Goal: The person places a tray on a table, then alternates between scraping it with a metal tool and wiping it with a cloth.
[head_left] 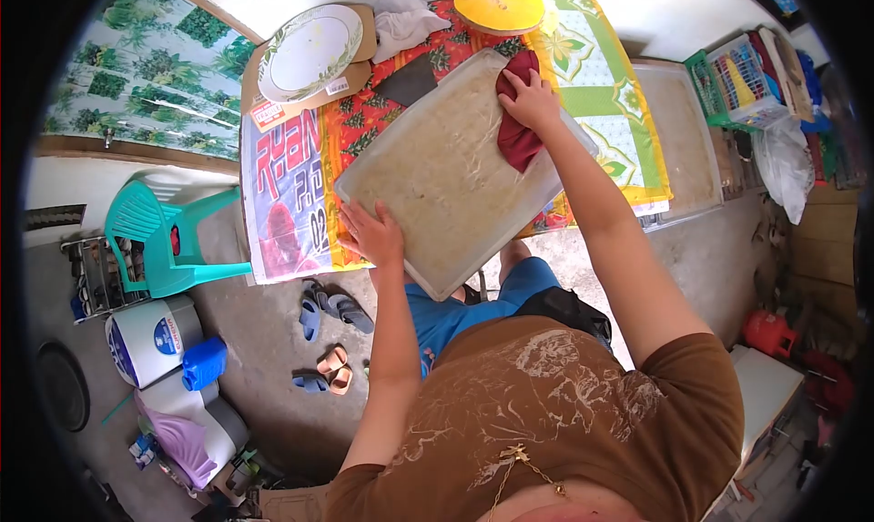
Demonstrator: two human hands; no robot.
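Observation:
A large rectangular plastic tray (428,176), whitish and cloudy with smears on its surface, lies at a slant on the table, and its near corner sticks out over the front edge. My left hand (375,235) holds the tray's left edge, the thumb on top and the fingers along the outside. Near the far right side, my right hand (533,101) presses a dark red cloth (519,149) against the tray, fingers spread over the fabric. Part of the cloth hangs down below the palm.
Patterned covers (583,58) drape the table. At its back are an oval plate (309,53) on cardboard, a white cloth (410,17) and a round yellow object (498,5). A green chair (168,235) stands left, slippers (332,317) on the floor, a basket (737,81) at right.

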